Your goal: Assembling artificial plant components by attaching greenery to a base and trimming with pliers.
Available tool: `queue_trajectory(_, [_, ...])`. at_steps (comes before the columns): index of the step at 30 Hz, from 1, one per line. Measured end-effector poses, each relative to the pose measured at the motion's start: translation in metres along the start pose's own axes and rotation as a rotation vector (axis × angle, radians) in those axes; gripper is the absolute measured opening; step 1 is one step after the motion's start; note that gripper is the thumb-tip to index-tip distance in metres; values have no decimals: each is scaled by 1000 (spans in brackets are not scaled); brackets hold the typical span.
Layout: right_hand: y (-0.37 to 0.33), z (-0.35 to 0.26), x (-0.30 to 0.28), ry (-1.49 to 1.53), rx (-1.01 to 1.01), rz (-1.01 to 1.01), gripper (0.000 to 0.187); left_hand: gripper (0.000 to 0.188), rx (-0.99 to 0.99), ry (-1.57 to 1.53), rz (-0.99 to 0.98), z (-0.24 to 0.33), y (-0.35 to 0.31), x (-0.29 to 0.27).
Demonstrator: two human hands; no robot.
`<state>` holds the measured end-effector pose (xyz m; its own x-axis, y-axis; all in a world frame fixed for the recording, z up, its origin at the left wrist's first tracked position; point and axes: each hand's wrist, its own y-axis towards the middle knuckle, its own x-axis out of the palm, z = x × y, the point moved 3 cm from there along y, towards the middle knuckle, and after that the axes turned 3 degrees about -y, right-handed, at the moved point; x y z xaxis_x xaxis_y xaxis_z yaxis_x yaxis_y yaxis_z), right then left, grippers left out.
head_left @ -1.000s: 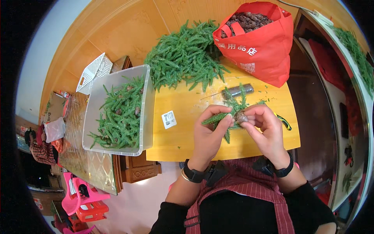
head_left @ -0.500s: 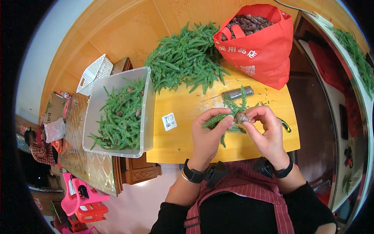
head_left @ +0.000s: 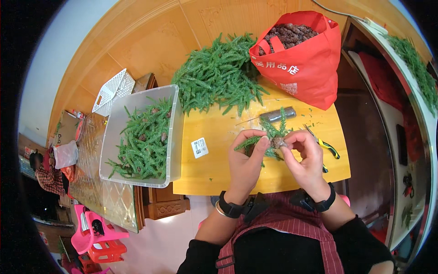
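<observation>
Just above the wooden table, both of my hands meet at a small brown pine cone (head_left: 277,142) set among artificial pine sprigs (head_left: 282,123). My left hand (head_left: 247,160) is closed, its thumb and fingers pinching the green sprig beside the cone. Closed from the other side, my right hand (head_left: 306,154) grips the cone with thumb and fingertips. Fingers hide part of the cone and the sprig's stem. Right of my right hand lie yellow-and-black pliers (head_left: 329,148). Behind the sprig rests a dark roll (head_left: 279,114) with a thin wire or needle reaching left.
A clear plastic bin (head_left: 175,132) at left contains green sprigs with cones. Loose greenery (head_left: 219,73) is heaped at the back, beside a red bag (head_left: 303,68) full of pine cones. A white label card (head_left: 199,148) lies on the yellow table (head_left: 219,178). A person (head_left: 49,176) is far left.
The whole view has shifted slightly. My right fingers have drawn in closer around the cone, and the pliers show more fully beside my right hand. Both hands keep their hold.
</observation>
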<state>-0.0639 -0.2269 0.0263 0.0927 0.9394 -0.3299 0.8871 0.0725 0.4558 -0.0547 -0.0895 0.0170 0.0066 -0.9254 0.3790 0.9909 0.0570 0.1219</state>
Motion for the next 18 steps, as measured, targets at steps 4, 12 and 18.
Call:
queue_trajectory(4, [-2, 3, 2, 148, 38, 135, 18, 14, 0, -31, -11, 0, 0, 3])
queue_trajectory(12, [0, 5, 3, 209, 82, 72, 21, 15, -60, -126, -28, -5, 4, 1])
queue_trajectory(18, [1, 3, 0, 247, 123, 46, 22, 23, 48, -63, -82, -5, 3, 2])
